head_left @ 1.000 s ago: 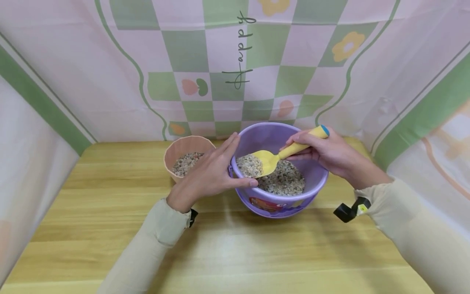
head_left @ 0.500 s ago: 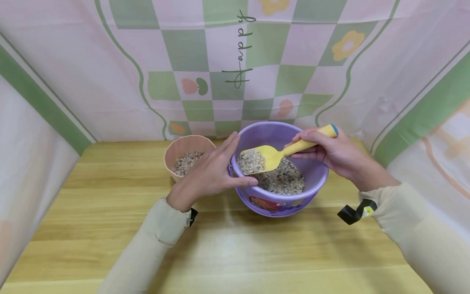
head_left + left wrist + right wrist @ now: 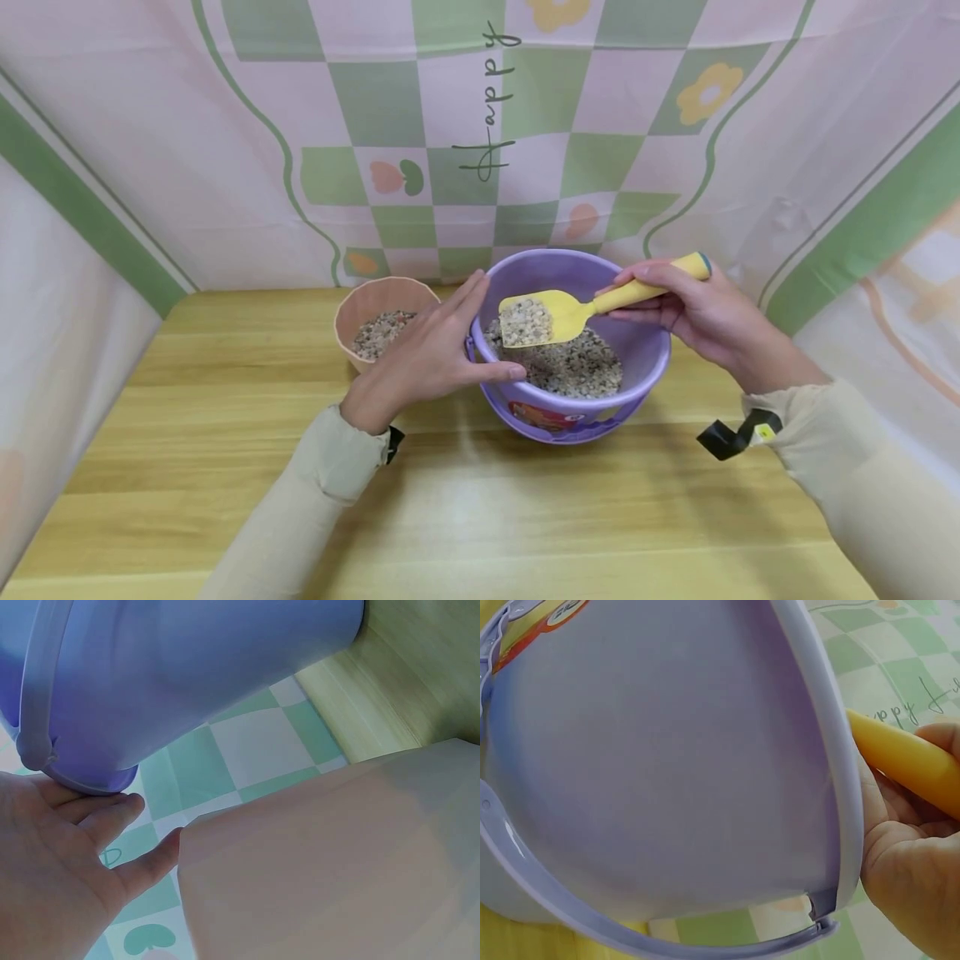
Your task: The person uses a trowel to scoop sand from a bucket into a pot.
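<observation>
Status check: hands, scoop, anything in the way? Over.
Right hand grips yellow scoop, loaded, above gravel in purple bucket. Left hand rests against bucket's rim, fingers extended. Between scoop and peach bowl: left hand, bucket's rim.

Left hand (image 3: 429,352) extended, thumb (image 3: 501,372) apart — right hand (image 3: 708,321) curled, 2 forearms (image 3: 281,512) angled inward

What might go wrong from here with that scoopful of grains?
The yellow scoop carries its loose grains right at the front edge, so a small tilt might spill them. The left hand rests on the rim of the purple bucket, on the side facing the peach bowl, so the scoop might bump it if carried across.
</observation>
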`<act>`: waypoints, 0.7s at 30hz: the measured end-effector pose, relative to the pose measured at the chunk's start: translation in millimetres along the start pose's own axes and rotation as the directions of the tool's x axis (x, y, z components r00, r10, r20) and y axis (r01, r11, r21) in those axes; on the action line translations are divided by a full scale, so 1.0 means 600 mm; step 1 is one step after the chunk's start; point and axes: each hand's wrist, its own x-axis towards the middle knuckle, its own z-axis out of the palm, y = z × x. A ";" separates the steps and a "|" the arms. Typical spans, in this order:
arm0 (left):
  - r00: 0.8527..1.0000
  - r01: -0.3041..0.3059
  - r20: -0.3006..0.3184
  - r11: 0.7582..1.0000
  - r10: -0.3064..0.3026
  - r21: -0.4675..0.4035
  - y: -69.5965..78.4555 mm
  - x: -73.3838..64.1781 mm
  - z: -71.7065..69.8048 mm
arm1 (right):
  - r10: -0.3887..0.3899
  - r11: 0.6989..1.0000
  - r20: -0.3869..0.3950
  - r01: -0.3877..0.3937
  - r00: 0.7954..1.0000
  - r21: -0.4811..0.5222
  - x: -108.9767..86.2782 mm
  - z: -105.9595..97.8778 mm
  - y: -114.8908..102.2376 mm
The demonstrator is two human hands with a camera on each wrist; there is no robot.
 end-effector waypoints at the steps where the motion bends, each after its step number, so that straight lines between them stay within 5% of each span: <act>1: 1.000 0.003 -0.001 1.000 -0.003 -0.001 0.000 0.000 0.000 | -0.005 1.000 0.005 0.005 1.000 0.004 -0.001 -0.002 0.000; 21: 1.000 0.005 -0.004 1.000 -0.005 0.010 -0.003 0.000 0.002 | -0.077 0.990 -0.052 0.082 0.996 0.117 -0.017 -0.021 -0.003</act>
